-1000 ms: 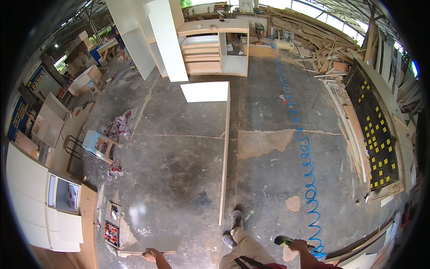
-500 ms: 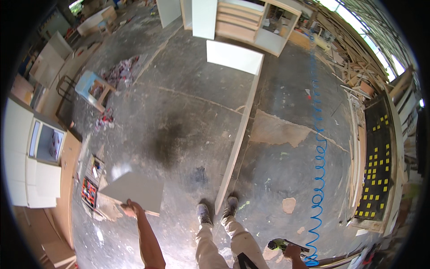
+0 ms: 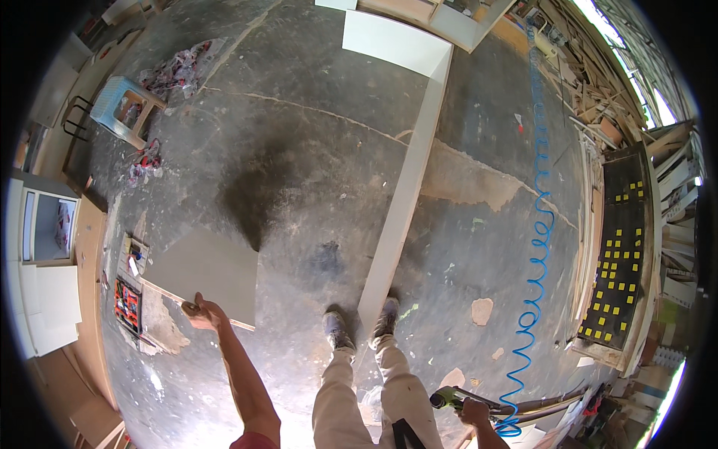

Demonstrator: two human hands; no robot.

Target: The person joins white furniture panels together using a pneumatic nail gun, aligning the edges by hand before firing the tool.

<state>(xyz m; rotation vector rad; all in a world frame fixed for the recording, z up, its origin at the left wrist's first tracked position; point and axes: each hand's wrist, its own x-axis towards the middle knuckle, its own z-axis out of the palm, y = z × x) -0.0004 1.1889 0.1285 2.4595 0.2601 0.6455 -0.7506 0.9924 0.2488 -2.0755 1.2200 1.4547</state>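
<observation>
My left hand (image 3: 202, 312) is closed on the near edge of a flat grey panel (image 3: 213, 273), which is held above the floor at the left. At the lower right, my right hand (image 3: 473, 411) grips a green and black nail gun (image 3: 447, 398). A blue coiled air hose (image 3: 529, 322) runs from beside that hand up the right side of the floor. Between my shoes starts a long narrow board (image 3: 407, 187), joined at its far end to a wider white board (image 3: 396, 37) in an L shape.
To the left lie an open tool case (image 3: 129, 305) and a white cabinet (image 3: 56, 307). A blue stool (image 3: 120, 108) stands at the far left. Along the right are a black panel with yellow squares (image 3: 617, 262) and piled wood scraps (image 3: 591, 97). Cabinet frames (image 3: 467, 26) stand at the back.
My view has tilted down, so the back cabinets are mostly cut off. The grey panel and the nail gun have shifted up and left in view, each still in its hand.
</observation>
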